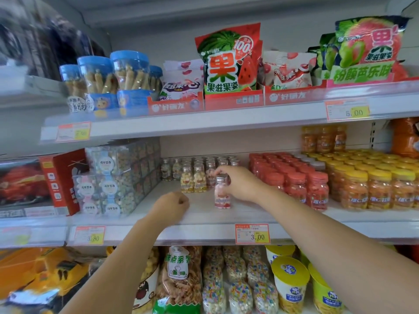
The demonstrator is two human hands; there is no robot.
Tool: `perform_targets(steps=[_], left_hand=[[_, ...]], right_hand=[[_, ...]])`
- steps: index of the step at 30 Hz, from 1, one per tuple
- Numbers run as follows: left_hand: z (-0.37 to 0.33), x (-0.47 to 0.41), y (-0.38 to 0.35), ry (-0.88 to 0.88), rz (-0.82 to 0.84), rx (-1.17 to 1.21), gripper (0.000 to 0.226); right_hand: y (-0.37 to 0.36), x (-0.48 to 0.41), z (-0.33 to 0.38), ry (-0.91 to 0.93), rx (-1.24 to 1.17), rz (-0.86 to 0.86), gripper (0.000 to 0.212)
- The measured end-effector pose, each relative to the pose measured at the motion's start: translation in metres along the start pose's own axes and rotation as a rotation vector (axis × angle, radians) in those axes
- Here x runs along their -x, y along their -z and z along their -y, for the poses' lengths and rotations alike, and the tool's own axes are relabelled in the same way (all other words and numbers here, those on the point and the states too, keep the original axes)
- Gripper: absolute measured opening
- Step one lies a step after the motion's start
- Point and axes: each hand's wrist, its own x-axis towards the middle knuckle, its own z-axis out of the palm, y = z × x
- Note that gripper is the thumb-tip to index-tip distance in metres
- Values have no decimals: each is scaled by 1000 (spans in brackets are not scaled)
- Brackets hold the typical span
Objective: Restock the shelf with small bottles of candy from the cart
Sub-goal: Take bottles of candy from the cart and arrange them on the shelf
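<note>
Now placing step: right hand [240,182] pinches cap of pink bottle [222,193], standing on shelf [204,215] just right of yellow bottles [193,181]. Left hand [171,206] clenched, apparently empty, front-left of them. Next: release, square with row.

Quick count: two hands, a left hand [172,206] and a right hand [240,182]. Small bottles: one pink candy bottle [222,196] out front, two yellow candy bottles [187,181] just behind it, plus a crowd of silver-capped bottles [210,160] at the back, too packed to count. Four blue-lidded jars [97,73] up top. One watermelon gummy bag [229,62]. One red box [61,177]. Four price tags [252,233] I can make out. Red-capped jars [294,184] and yellow-capped jars [378,189]: rows and rows, honestly can't count them.
</note>
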Motion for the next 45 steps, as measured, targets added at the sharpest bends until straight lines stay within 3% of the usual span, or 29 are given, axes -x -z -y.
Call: perform_targets(steps=[6,13,24,29,33,36,38,40,45], left_hand=[[11,-5,-15,28,-161,-106,30],[16,-7,-17,-28,-212,-101,34],[17,-5,-19,-50,-237,-84,36],[15,-2,-20,-58,-310,-67,34],[13,7,-23,-88,-384,-43,32],[-3,33,-33,-264,-551,106,29],[-20,64,-54,-395,-633,191,24],[-39,100,-84,-450,-581,266,22],[-70,185,-195,-454,-37,316,46]], right_hand=[[-28,-29,-14,-200,-133,-207,58],[-54,-73,-29,-431,-164,-272,36],[-67,-85,-31,-473,21,-234,26],[-60,-72,-24,-434,-55,-212,37],[-35,-26,0,-252,-62,-285,22],[-15,41,12,-65,-113,-342,8],[-7,92,5,-12,-104,-308,10],[-5,141,-13,-43,-56,-217,21],[-38,252,-101,-331,-5,104,42]])
